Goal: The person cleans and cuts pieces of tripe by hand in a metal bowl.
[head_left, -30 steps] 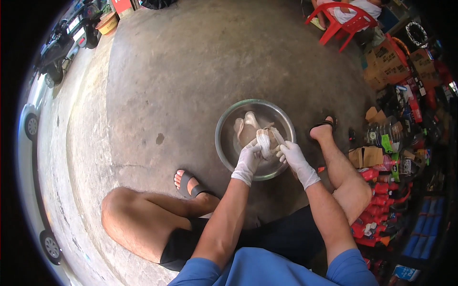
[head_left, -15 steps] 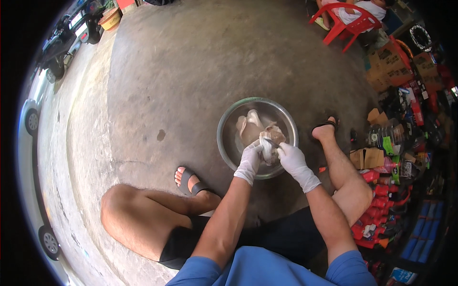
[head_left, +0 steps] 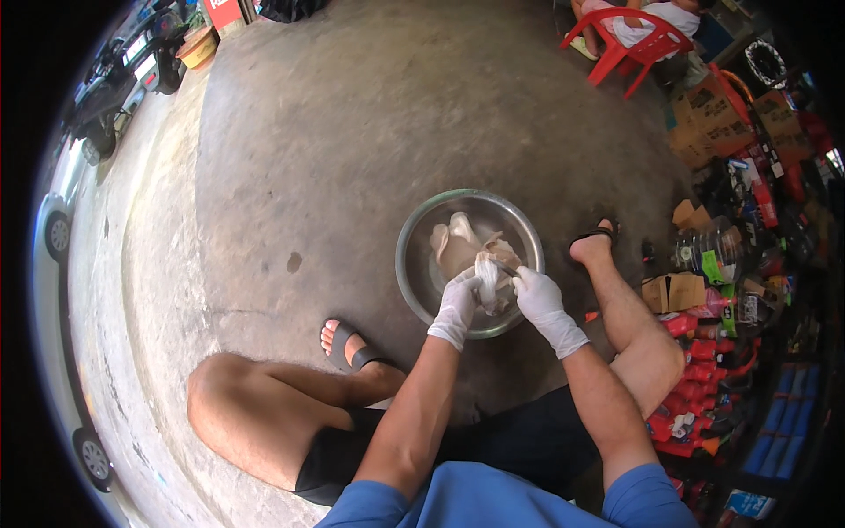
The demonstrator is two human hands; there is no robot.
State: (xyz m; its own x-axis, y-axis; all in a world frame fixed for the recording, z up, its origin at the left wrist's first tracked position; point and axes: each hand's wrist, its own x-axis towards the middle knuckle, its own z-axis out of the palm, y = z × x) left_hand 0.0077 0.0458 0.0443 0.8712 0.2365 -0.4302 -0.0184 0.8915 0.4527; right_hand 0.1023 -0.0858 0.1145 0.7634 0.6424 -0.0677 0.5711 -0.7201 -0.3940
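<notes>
A round metal basin [head_left: 407,290] stands on the floor between my feet. Inside it lie pale, wet, fleshy pieces [head_left: 455,251], limp and folded, that look like raw meat or offal. My left hand [head_left: 458,304], in a white glove, is closed on a white, ridged strip [head_left: 486,277] at the near side of the basin. My right hand [head_left: 537,295], also gloved, grips what looks like a small knife [head_left: 505,267]. Its narrow dark blade points left and touches or lies close to the strip. The handle is hidden in my fingers.
To the right are cardboard boxes [head_left: 711,119], a large clear plastic jug [head_left: 711,249] and several red bottles [head_left: 700,374]. A person sits on a red plastic chair [head_left: 629,44] at the far right. A yellow pot [head_left: 197,48] and parked vehicles stand at the left.
The whole view has shifted slightly, so the basin appears a little lower and further left. Both hands keep their grips over the basin, with barely any visible movement.
</notes>
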